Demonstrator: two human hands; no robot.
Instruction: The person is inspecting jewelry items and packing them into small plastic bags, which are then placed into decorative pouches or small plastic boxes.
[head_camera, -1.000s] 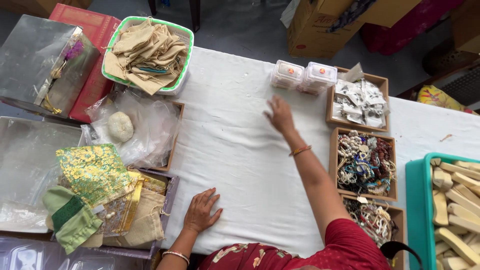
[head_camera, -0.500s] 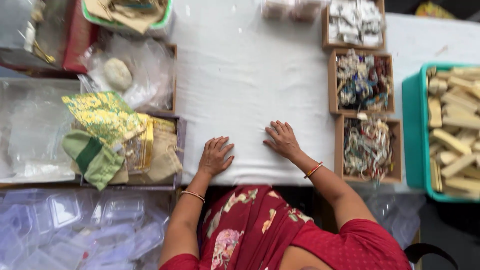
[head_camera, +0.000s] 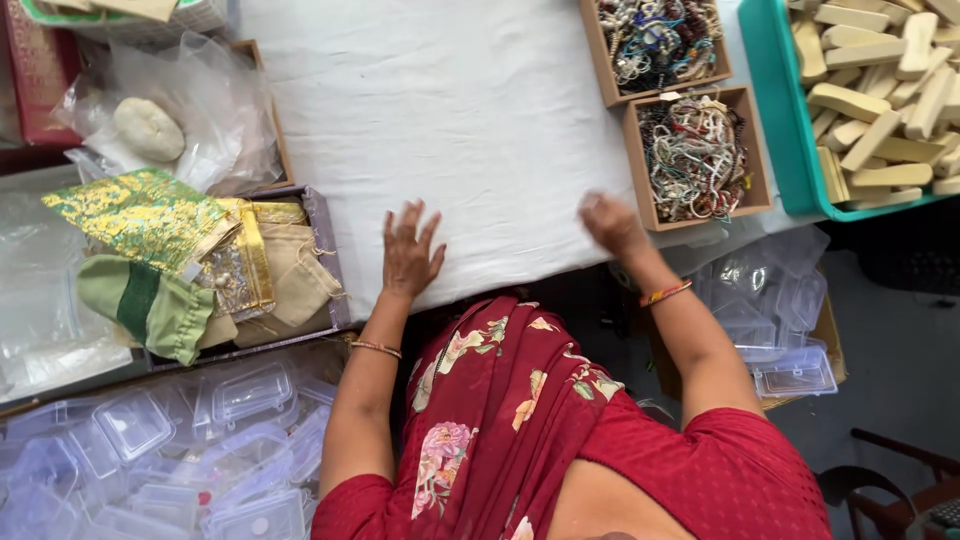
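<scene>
resting flat, empty: left hand (head_camera: 410, 255) on white cloth (head_camera: 470, 130) | right hand (head_camera: 612, 224) blurred, grip unclear, beside bead box (head_camera: 695, 155)

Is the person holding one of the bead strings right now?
No: the left hand lies flat on the white cloth, and the right hand holds nothing.

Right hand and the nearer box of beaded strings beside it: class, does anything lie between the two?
Nothing visible does. The right hand rests on the white cloth just left of the nearer box of beaded strings, with only bare cloth between them. The left hand lies flat on the cloth, farther from the box.
</scene>
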